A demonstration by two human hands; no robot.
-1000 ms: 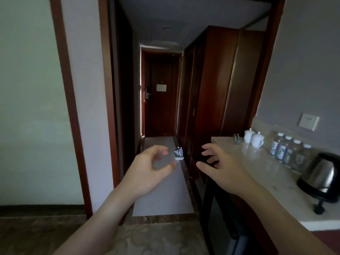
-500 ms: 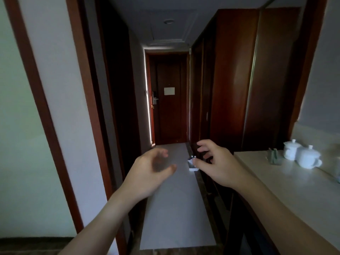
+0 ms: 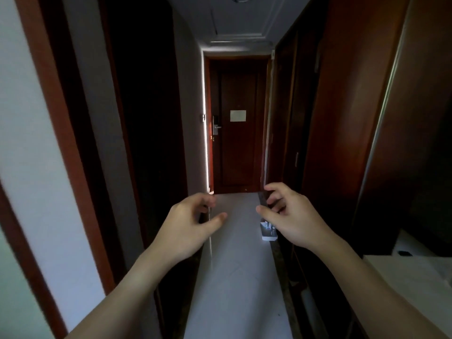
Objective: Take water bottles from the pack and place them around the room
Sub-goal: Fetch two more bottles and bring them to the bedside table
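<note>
The pack of water bottles [image 3: 268, 232] stands on the hallway floor by the right wall, small and far ahead, partly hidden behind my right hand. My left hand [image 3: 193, 222] is held out in front of me with loosely curled fingers and holds nothing. My right hand [image 3: 291, 216] is raised beside it, fingers also loosely curled and empty. Both hands hover in the air, well short of the pack.
A narrow hallway with a grey carpet strip [image 3: 234, 265] leads to a dark wooden door [image 3: 238, 133]. A wooden wardrobe [image 3: 342, 118] lines the right side. A pale countertop corner [image 3: 411, 272] juts in at the lower right. A door frame [image 3: 56, 118] stands at left.
The view has advanced into the hallway. The counter with bottles, cups and kettle has slid out of view to the right. The pack looks nearer. Both hands stay raised and empty.
</note>
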